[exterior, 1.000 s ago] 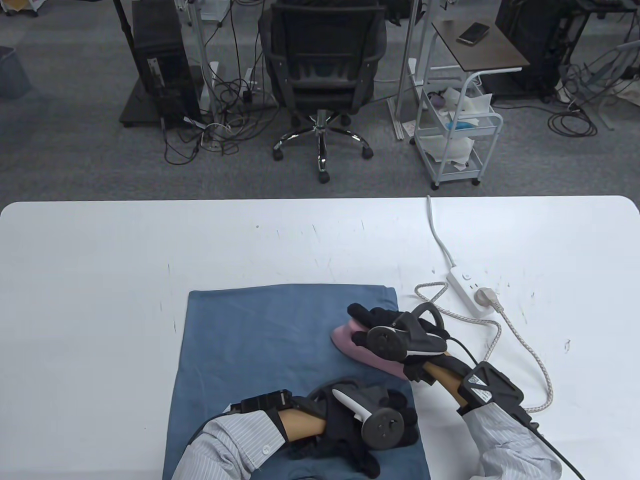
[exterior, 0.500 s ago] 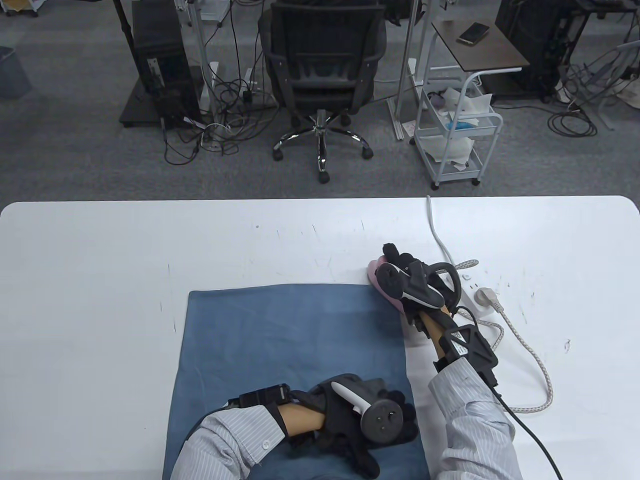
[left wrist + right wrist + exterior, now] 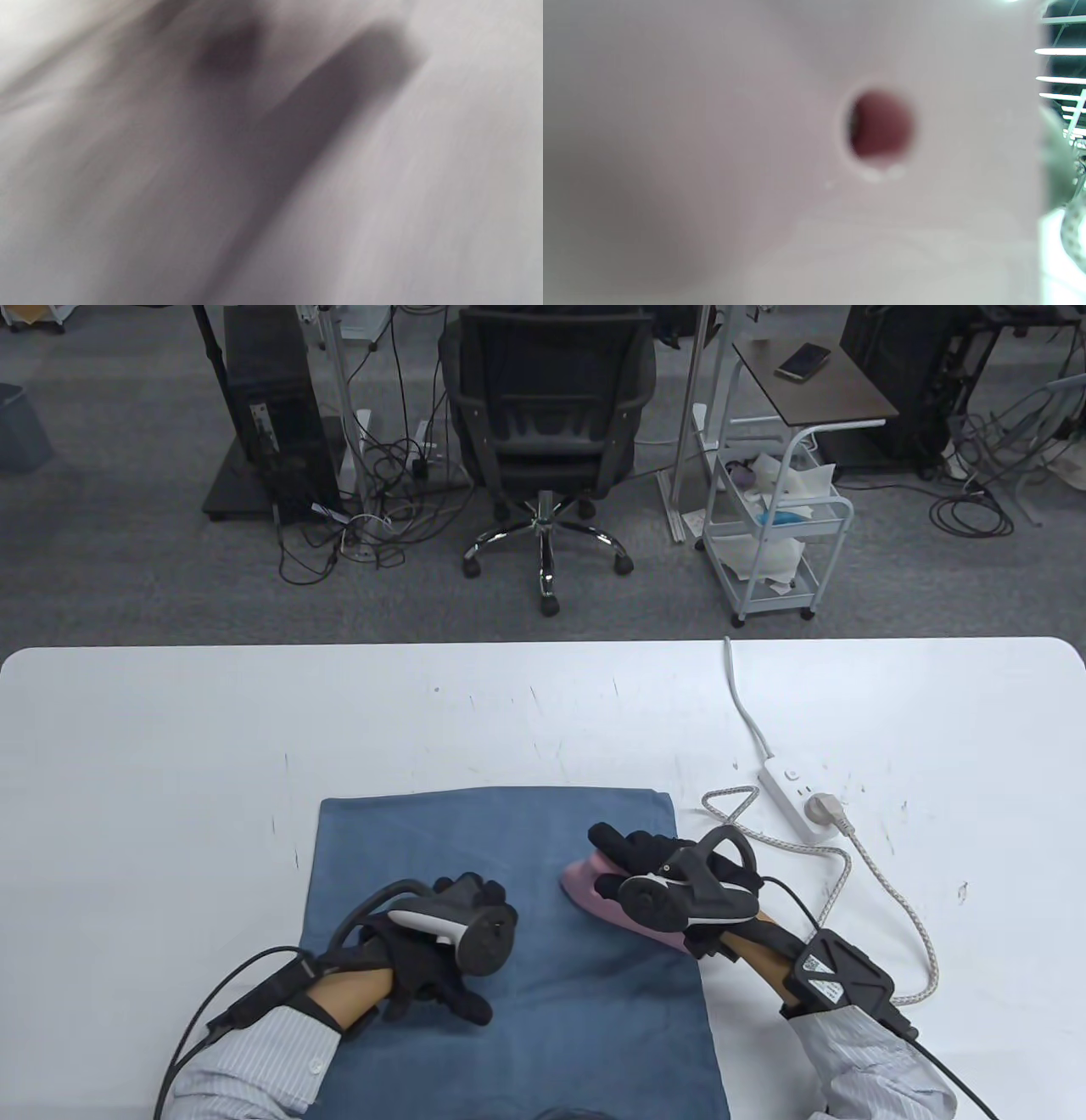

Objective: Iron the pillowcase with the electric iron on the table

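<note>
A blue pillowcase (image 3: 509, 848) lies flat on the white table (image 3: 170, 746), near its front edge. My right hand (image 3: 645, 861) grips the handle of a pink electric iron (image 3: 585, 884), whose sole rests on the right part of the pillowcase, nose pointing left. My left hand (image 3: 467, 950) rests on the pillowcase left of the iron, fingers spread over the cloth, holding nothing. The right wrist view is filled by the blurred pink iron body (image 3: 755, 127) with a dark red round spot. The left wrist view is a grey blur.
A white power strip (image 3: 789, 789) lies to the right of the pillowcase with the iron's plug (image 3: 825, 809) in it. The braided cord (image 3: 891, 891) loops over the table on the right. An office chair (image 3: 547, 415) and a cart (image 3: 776, 534) stand beyond the far edge.
The iron went up past the pillowcase's far right corner, then came back to its right part. My left hand moved from the near right corner leftwards to the middle of the cloth.
</note>
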Tool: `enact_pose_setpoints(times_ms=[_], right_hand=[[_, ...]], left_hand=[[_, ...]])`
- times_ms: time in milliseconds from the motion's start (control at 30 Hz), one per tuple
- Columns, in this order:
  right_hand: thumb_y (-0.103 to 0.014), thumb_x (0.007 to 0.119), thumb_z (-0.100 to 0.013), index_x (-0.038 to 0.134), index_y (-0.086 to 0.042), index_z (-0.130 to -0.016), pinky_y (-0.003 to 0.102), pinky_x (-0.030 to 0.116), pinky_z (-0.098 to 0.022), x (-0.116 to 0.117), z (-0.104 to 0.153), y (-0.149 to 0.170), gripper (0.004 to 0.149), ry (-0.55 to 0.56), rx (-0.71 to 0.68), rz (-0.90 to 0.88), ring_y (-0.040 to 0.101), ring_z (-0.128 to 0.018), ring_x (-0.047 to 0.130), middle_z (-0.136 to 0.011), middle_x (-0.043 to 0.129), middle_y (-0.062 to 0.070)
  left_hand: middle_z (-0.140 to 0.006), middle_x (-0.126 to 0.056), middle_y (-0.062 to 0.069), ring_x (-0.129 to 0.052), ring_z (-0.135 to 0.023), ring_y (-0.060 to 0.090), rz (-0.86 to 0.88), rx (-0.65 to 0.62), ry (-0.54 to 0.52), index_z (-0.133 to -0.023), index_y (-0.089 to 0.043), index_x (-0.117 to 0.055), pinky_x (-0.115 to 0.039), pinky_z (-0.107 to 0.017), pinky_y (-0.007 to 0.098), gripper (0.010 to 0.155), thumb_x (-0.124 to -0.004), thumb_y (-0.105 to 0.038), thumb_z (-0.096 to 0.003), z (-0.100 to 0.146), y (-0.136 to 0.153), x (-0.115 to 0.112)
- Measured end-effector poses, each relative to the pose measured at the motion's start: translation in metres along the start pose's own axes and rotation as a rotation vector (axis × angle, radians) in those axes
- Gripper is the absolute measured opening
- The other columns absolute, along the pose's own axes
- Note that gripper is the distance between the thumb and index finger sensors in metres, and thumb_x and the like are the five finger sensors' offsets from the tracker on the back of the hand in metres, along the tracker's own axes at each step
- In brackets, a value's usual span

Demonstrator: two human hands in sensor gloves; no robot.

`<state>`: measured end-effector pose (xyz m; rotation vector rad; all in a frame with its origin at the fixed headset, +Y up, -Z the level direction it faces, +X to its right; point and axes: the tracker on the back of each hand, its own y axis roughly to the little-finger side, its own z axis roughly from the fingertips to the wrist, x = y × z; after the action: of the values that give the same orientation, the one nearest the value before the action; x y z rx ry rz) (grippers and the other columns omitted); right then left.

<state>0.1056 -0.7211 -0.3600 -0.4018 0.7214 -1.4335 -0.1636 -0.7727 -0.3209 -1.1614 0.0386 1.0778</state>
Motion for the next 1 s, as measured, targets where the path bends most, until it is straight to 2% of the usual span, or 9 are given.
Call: enact_pose_setpoints(times_ms=[133, 200, 300, 400, 533, 600, 800, 900, 1000], right_hand=[[-0.047, 0.054, -0.055, 0.054, -0.008, -0.107, 0.029, 0.087, -0.029, 0.005, -0.004, 0.011, 0.064, 0.001, 0.065, 0.058, 0.012, -0.034, 0.094, -0.067, 0.09, 0.004], [-0.047, 0.055, -0.055, 0.053, -0.008, -0.107, 0.029, 0.086, -0.029, 0.0, -0.003, 0.005, 0.064, 0.02, 0.044, 0.086, 0.013, -0.034, 0.094, -0.067, 0.09, 0.005], [-0.047, 0.054, -0.055, 0.053, -0.008, -0.107, 0.028, 0.087, -0.029, -0.012, 0.003, -0.025, 0.064, 0.063, -0.079, 0.114, 0.012, -0.034, 0.094, -0.068, 0.09, 0.004], [-0.046, 0.053, -0.056, 0.052, -0.008, -0.107, 0.028, 0.087, -0.028, -0.025, 0.01, -0.069, 0.064, 0.093, -0.241, 0.039, 0.012, -0.034, 0.094, -0.067, 0.09, 0.004], [-0.045, 0.051, -0.057, 0.051, -0.009, -0.108, 0.028, 0.088, -0.028, -0.035, 0.016, -0.124, 0.063, 0.082, -0.413, -0.043, 0.012, -0.034, 0.095, -0.067, 0.09, 0.005], [-0.045, 0.051, -0.057, 0.051, -0.009, -0.108, 0.027, 0.088, -0.027, -0.036, 0.016, -0.146, 0.062, 0.077, -0.446, -0.072, 0.011, -0.033, 0.095, -0.067, 0.091, 0.005], [-0.043, 0.051, -0.058, 0.049, -0.008, -0.109, 0.027, 0.088, -0.026, -0.022, 0.004, -0.182, 0.062, 0.05, -0.393, -0.144, 0.012, -0.033, 0.095, -0.066, 0.09, 0.007], [-0.043, 0.052, -0.058, 0.049, -0.009, -0.109, 0.028, 0.088, -0.026, -0.02, -0.002, -0.194, 0.061, 0.061, -0.312, -0.171, 0.013, -0.034, 0.095, -0.067, 0.09, 0.01], [-0.043, 0.053, -0.059, 0.045, -0.01, -0.111, 0.029, 0.089, -0.029, -0.021, -0.007, -0.201, 0.062, -0.024, -0.25, -0.096, 0.015, -0.037, 0.096, -0.07, 0.089, 0.012]], left_hand=[[-0.101, 0.026, 0.032, 0.013, -0.092, 0.06, 0.067, 0.135, 0.047, -0.103, -0.004, 0.019, -0.005, -0.067, 0.066, 0.114, -0.053, -0.069, -0.0433, 0.029, 0.033, -0.042], [-0.1, 0.027, 0.033, 0.014, -0.092, 0.06, 0.115, 0.174, 0.067, -0.102, -0.004, 0.02, -0.005, -0.067, 0.066, 0.115, -0.053, -0.07, -0.0423, 0.04, 0.045, -0.061], [-0.1, 0.027, 0.034, 0.013, -0.092, 0.061, 0.178, 0.187, 0.053, -0.101, -0.003, 0.021, -0.005, -0.067, 0.067, 0.118, -0.054, -0.071, -0.0408, 0.051, 0.056, -0.082], [-0.099, 0.026, 0.036, 0.012, -0.091, 0.062, 0.207, 0.173, 0.034, -0.101, -0.001, 0.021, -0.007, -0.067, 0.068, 0.121, -0.056, -0.071, -0.0397, 0.053, 0.059, -0.095], [-0.098, 0.025, 0.038, 0.009, -0.09, 0.064, 0.207, 0.155, -0.003, -0.1, 0.002, 0.02, -0.009, -0.066, 0.069, 0.123, -0.056, -0.072, -0.0396, 0.053, 0.059, -0.1], [-0.098, 0.025, 0.038, 0.009, -0.09, 0.064, 0.213, 0.151, -0.005, -0.101, 0.002, 0.02, -0.009, -0.066, 0.069, 0.122, -0.057, -0.071, -0.0399, 0.053, 0.059, -0.101], [-0.099, 0.024, 0.038, 0.009, -0.09, 0.064, 0.212, 0.151, -0.017, -0.102, 0.002, 0.018, -0.009, -0.066, 0.069, 0.122, -0.057, -0.072, -0.0394, 0.055, 0.058, -0.1], [-0.1, 0.023, 0.038, 0.008, -0.091, 0.064, 0.205, 0.158, -0.019, -0.102, 0.002, 0.018, -0.01, -0.067, 0.069, 0.122, -0.057, -0.072, -0.039, 0.055, 0.058, -0.1], [-0.1, 0.024, 0.037, 0.009, -0.091, 0.064, 0.21, 0.157, -0.02, -0.102, 0.001, 0.018, -0.01, -0.067, 0.069, 0.122, -0.057, -0.072, -0.0389, 0.055, 0.058, -0.1]])
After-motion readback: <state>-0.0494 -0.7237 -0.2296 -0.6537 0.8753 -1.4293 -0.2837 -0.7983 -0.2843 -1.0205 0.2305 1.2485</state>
